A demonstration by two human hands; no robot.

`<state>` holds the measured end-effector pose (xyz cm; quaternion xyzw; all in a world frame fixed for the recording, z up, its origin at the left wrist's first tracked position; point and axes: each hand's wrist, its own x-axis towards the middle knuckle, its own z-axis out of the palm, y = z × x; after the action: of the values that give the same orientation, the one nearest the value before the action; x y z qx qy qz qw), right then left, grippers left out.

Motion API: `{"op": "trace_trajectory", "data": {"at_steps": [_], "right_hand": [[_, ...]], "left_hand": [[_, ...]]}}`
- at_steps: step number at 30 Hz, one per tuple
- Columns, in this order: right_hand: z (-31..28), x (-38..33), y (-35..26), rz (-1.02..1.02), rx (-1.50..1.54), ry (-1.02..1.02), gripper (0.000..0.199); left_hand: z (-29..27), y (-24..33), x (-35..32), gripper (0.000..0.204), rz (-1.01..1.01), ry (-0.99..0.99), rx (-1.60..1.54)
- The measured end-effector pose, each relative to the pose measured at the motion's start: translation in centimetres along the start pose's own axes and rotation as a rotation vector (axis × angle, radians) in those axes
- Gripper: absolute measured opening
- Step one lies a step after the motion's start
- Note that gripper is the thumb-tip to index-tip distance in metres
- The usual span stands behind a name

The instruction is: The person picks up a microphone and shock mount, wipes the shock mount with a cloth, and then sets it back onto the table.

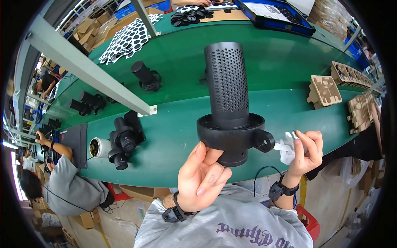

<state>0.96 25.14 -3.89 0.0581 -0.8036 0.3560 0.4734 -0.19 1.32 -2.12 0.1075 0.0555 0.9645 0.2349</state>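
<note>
My left hand (203, 175) grips the base of a black perforated cylinder with a wide ring collar (228, 103), held upright in front of me over the green belt (173, 132). A round lug sticks out from the collar's right side. Beside that lug, my right hand (307, 151) pinches a crumpled white cloth (285, 149). Both wrists wear black straps.
Several black cylindrical assemblies (124, 138) stand on the belt at left, with a small white tub (98, 147) beside them. Brown pulp trays (324, 91) lie at right. A grey rail (89, 70) crosses the upper left. Another person (62, 182) works at lower left. Blue bins (275, 14) sit at the back.
</note>
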Motion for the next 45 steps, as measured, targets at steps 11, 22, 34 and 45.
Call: {"op": "trace_trajectory", "data": {"at_steps": [11,22,34,45], "right_hand": [[-4.1,-4.3,4.4,0.53,-0.035,0.084,0.017],[-2.9,-7.8,5.9,0.346,-0.135,0.019,0.033],[-1.5,-8.7,7.0,0.363,-0.183,-0.071,0.038],[-0.5,-9.1,7.6,0.355,-0.209,-0.117,0.038]], "left_hand": [[-4.2,-7.4,4.7,0.025,-0.385,0.33,-0.043],[-8.5,-13.3,5.5,0.023,-0.516,0.712,0.165],[-10.2,-14.2,5.7,0.017,-0.569,0.699,0.316],[-12.1,-13.8,5.0,0.025,-0.539,0.605,0.284]]}}
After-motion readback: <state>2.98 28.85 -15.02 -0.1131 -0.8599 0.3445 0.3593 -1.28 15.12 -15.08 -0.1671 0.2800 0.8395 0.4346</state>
